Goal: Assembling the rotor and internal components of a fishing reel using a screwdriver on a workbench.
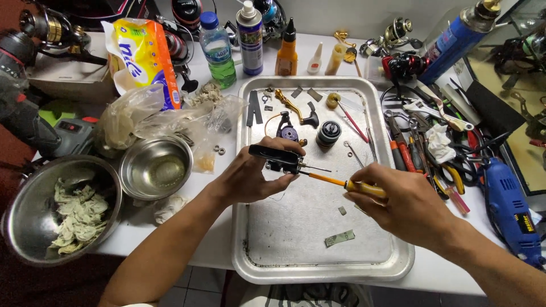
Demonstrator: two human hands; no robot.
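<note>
One black reel body is gripped in the closed left hand above the tray; one yellow-handled screwdriver is pinched by right hand fingers.

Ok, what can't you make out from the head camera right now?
- Head view: where the screwdriver tip meets the black reel part is hidden by the left hand.
- The screwdriver handle end is covered by the right hand.
- Small parts on the metal tray are too small to identify.
- The blue power tool is cut off by the right edge.
</note>
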